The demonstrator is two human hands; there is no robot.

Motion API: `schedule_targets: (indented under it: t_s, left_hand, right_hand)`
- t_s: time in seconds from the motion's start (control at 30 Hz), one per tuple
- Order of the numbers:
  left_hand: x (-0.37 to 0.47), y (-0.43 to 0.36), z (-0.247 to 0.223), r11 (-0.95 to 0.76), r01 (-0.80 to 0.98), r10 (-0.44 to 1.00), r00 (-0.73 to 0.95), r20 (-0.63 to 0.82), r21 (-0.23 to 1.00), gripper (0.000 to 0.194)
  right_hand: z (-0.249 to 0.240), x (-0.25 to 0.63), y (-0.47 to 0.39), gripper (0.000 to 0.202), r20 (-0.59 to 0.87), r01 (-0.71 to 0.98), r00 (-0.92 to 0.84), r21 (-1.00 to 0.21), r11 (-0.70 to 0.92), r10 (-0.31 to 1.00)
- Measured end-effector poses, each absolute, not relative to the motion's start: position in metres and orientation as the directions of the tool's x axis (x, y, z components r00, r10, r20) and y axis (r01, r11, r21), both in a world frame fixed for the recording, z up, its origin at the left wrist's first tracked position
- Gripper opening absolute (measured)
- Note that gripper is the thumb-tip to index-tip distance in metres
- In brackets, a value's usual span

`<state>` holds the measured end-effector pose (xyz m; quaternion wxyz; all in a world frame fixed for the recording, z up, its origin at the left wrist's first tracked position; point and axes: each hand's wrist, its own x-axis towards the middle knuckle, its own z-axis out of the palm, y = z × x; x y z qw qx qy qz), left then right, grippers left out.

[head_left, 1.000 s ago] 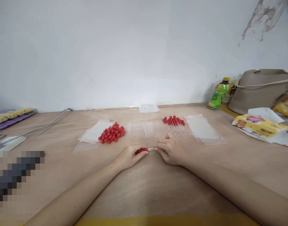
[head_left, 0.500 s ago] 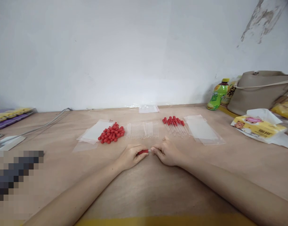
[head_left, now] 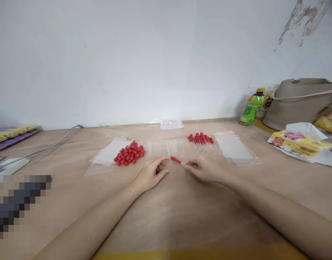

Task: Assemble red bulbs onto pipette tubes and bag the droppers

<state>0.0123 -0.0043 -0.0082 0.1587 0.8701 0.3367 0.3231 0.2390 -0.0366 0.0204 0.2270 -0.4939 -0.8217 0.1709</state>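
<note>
Head view: a dropper [head_left: 176, 159], red bulb slender and smooth, is pinched in the right hand [head_left: 202, 169], between both hands; the left hand [head_left: 151, 175] has thumb and fingers parted. Teardrop-shaped red bulbs [head_left: 128, 154] and slim clear tubes [head_left: 163, 148] lie on a brown tabletop [head_left: 160, 216] before a pale wall [head_left: 155, 65].

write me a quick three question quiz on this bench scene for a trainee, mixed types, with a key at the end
1. Which hand holds the red-topped dropper?

2. True or false: the pile of loose red bulbs lies to the left of the row of clear tubes.

3. Fill in the blank: the green bottle near the wall has a ____ cap.

Key:
1. The right hand; the left hand is open beside it.
2. True.
3. Yellow.
</note>
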Motion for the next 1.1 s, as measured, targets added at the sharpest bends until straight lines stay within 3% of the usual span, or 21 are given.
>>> schedule_targets:
  t_s: [0.17,0.3,0.63,0.87,1.1]
  left_hand:
    - [0.012,-0.003,-0.007,-0.71,0.506,0.699,0.591,0.402,0.49,0.018]
    - [0.013,-0.003,-0.005,-0.71,0.51,0.698,0.602,0.387,0.486,0.015]
    - [0.012,-0.002,-0.005,-0.723,0.496,0.682,0.625,0.381,0.481,0.014]
    - [0.012,-0.002,-0.006,-0.719,0.496,0.685,0.624,0.376,0.487,0.014]
    - [0.012,-0.002,-0.007,-0.724,0.495,0.68,0.627,0.38,0.48,0.014]
  right_hand:
    - [0.026,0.271,0.002,0.035,0.287,0.842,0.076,-0.531,0.093,0.955]
    - [0.026,0.281,0.03,0.033,0.295,0.907,0.233,-0.411,-0.097,0.927]
    - [0.008,0.273,0.051,0.034,0.285,0.967,0.237,-0.164,-0.197,0.929]
    - [0.007,0.251,0.038,0.036,0.337,0.986,0.116,-0.151,-0.068,0.934]
    - [0.007,0.225,0.048,0.027,0.147,0.973,0.155,-0.195,-0.125,0.977]
